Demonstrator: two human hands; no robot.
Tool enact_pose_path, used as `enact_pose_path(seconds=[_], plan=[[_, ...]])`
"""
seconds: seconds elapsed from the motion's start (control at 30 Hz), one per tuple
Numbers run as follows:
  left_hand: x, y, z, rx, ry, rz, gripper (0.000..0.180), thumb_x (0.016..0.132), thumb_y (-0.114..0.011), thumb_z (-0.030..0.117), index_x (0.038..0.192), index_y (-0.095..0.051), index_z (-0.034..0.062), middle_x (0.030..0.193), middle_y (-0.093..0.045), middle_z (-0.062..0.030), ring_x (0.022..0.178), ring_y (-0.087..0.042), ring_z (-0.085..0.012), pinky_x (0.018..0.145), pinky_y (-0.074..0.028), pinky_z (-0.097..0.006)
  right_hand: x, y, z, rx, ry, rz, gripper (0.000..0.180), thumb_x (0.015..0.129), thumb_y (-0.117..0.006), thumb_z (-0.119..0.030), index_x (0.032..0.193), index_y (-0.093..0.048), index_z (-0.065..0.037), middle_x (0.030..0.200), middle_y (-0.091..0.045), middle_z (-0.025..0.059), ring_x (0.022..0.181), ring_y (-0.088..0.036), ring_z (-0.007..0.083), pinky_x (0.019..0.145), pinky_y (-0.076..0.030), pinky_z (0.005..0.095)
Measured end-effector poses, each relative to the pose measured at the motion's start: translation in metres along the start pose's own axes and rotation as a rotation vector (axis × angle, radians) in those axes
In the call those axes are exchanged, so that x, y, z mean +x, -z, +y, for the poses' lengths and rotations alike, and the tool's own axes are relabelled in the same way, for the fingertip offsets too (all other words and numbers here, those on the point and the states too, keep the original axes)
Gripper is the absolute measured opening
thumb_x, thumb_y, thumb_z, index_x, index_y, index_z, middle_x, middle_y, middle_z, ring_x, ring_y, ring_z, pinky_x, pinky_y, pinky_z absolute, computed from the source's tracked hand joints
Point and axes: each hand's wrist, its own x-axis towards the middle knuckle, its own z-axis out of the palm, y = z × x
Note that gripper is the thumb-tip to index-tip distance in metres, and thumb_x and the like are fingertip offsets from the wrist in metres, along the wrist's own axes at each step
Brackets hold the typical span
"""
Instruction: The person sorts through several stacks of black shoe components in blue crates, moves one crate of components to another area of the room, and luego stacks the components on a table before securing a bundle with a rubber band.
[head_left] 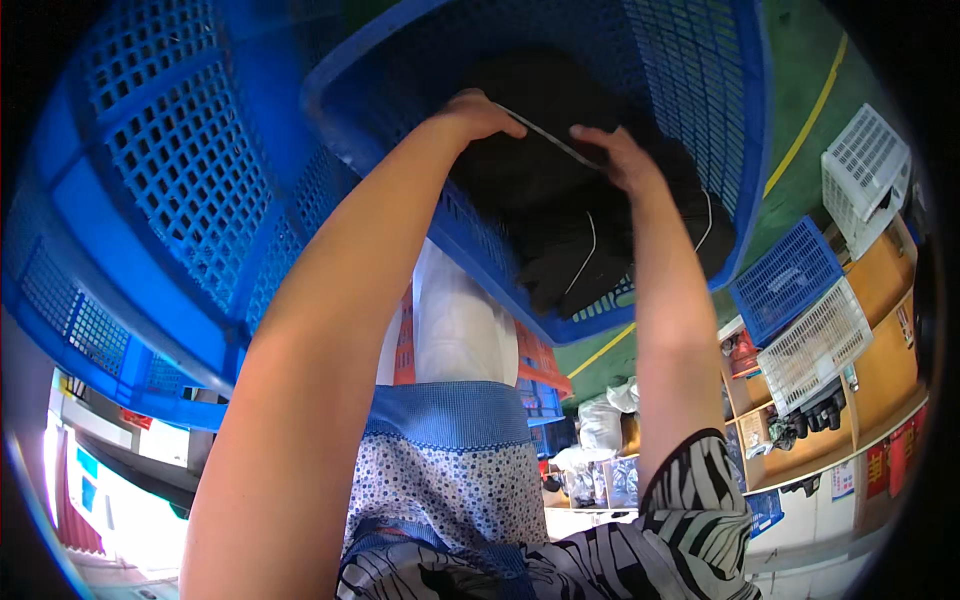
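Note:
A bundle of black, cloth-like pieces [530, 165] with a thin white band across it lies inside a blue plastic basket [690, 70]. On its left side my left hand [480, 115] grips it, thumb along the top and the other fingers hidden. My right hand [622, 158] holds the opposite side, its thumb pointing toward the left one. Nearer to me in the same basket are more black bundles [560, 255], with similar white bands. What exactly the black pieces are cannot be made out.
Large blue lattice baskets [180, 130] stand close on my left. An orange crate [538, 350] sits beneath the basket. To the right are a small blue crate [788, 278], white crates [820, 345] and wooden shelving [880, 290]. A yellow line [812, 115] crosses the green floor.

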Motion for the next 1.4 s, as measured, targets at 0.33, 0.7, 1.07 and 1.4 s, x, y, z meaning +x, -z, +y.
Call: enact_pose_path(seconds=[0.33,0.7,1.07,1.4], plan=[[-0.032,-0.019,0.008,0.641,0.178,0.004,0.076,0.069,-0.074,0.047,0.128,-0.049,0.0064,0.14,-0.034,-0.0159,0.125,-0.042,-0.0357,0.097,-0.041,-0.047,-0.017,-0.015,0.012,-0.194,0.242,0.222,0.111,0.057,-0.086,-0.022,0.145,-0.021,-0.007,0.144,-0.031,0.019,0.134,-0.028,0.0301,0.109,-0.024,0.0393],[-0.068,-0.07,-0.035,0.765,-0.076,0.775,0.067,0.07,-0.063,0.02,0.126,-0.042,-0.0114,0.133,-0.039,-0.0312,0.125,-0.036,-0.045,0.105,-0.027,-0.051,0.029,-0.077,-0.013,-1.164,0.207,0.283,0.065,0.092,-0.029,-0.056,0.142,-0.029,-0.015,0.14,-0.035,0.0208,0.131,-0.031,0.037,0.107,-0.026,0.0476],[-0.355,-0.013,-0.019,-0.153,-0.883,0.436,0.048,0.07,-0.062,0.009,0.117,-0.054,0.0059,0.102,-0.061,-0.0098,0.089,-0.061,-0.0262,0.075,-0.051,-0.037,-0.01,-0.058,-0.06,-1.137,0.603,0.383,0.055,0.094,-0.046,-0.037,0.133,-0.04,0.001,0.132,-0.046,0.022,0.122,-0.045,0.0326,0.103,-0.034,0.037],[-0.433,0.106,-0.213,0.14,-0.189,0.944,0.034,0.07,-0.064,0.003,0.103,-0.06,0.0046,0.09,-0.061,-0.0117,0.083,-0.06,-0.0303,0.072,-0.049,-0.039,-0.258,-0.408,-0.074,-0.447,1.068,-0.046,0.016,0.086,-0.05,-0.003,0.1,-0.053,0.002,0.089,-0.058,0.0123,0.079,-0.058,0.0182,0.069,-0.048,0.0264]])
